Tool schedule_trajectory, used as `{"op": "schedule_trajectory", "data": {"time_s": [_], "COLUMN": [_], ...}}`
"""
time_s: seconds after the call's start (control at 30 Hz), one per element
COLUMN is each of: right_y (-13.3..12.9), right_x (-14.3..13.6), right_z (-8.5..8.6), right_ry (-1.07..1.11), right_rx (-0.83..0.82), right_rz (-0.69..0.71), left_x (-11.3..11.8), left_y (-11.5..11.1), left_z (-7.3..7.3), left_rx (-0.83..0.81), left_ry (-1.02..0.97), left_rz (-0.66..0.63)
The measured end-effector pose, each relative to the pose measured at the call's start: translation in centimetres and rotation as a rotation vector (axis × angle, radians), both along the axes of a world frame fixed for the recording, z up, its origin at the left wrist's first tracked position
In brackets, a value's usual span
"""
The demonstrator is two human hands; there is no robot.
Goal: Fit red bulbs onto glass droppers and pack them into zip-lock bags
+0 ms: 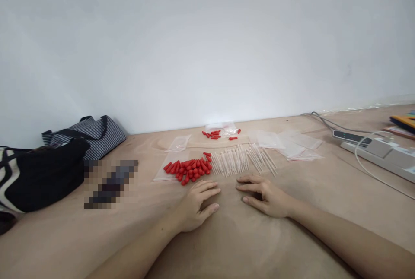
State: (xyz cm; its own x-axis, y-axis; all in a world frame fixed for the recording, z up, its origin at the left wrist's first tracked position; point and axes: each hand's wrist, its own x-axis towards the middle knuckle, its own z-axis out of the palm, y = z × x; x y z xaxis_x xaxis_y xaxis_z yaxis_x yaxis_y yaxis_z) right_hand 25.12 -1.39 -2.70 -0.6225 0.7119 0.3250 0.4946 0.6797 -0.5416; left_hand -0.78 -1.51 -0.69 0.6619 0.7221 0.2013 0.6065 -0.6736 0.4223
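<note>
My left hand (199,203) rests on the table with its fingers apart and nothing in it, just in front of a pile of red rubber bulbs (191,169). To its right, my right hand (262,197) also lies empty with spread fingers, in front of the clear thin tubes (231,161). The tubes are laid side by side, right of the red pile. Part of a clear plastic bag (165,174) shows under the bulbs. Farther back, several loose red bulbs (214,134) lie near another clear bag (230,128).
Clear bags (300,145) lie at the back right, near a power strip (382,149) with cables. A black bag (45,177) and a striped bag (106,136) stand at left, beside a blurred dark object (112,184). A wall rises behind the table (220,253).
</note>
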Motion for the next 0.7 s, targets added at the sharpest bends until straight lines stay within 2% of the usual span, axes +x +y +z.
{"op": "schedule_trajectory", "data": {"time_s": [0.13,0.2,0.27,0.33,0.4,0.53,0.7], "right_y": [0.8,2.1,3.8,5.6,7.1,8.8,9.2], "right_x": [-0.1,-0.2,-0.5,-0.9,-1.3,-2.1,-2.3], "right_z": [-0.1,-0.1,0.2,0.7,1.3,2.1,2.3], "right_ry": [-0.014,-0.054,-0.120,-0.197,-0.283,-0.394,-0.446], "right_rx": [0.078,0.131,0.169,0.160,0.101,-0.057,-0.138], "right_rz": [-0.082,-0.240,-0.462,-0.657,-0.783,-0.890,-0.916], "left_x": [0.1,0.1,0.1,0.1,0.1,0.0,0.1], "left_y": [0.1,0.1,0.1,0.1,0.1,0.1,0.1], "left_z": [-0.1,-0.1,-0.1,-0.1,0.0,0.1,0.1], "left_rx": [0.015,0.020,0.022,0.020,0.020,0.019,0.020], "left_ry": [0.021,0.026,0.031,0.029,0.017,0.016,0.024], "left_rz": [-0.002,-0.002,-0.003,-0.005,-0.005,-0.009,-0.007]}}
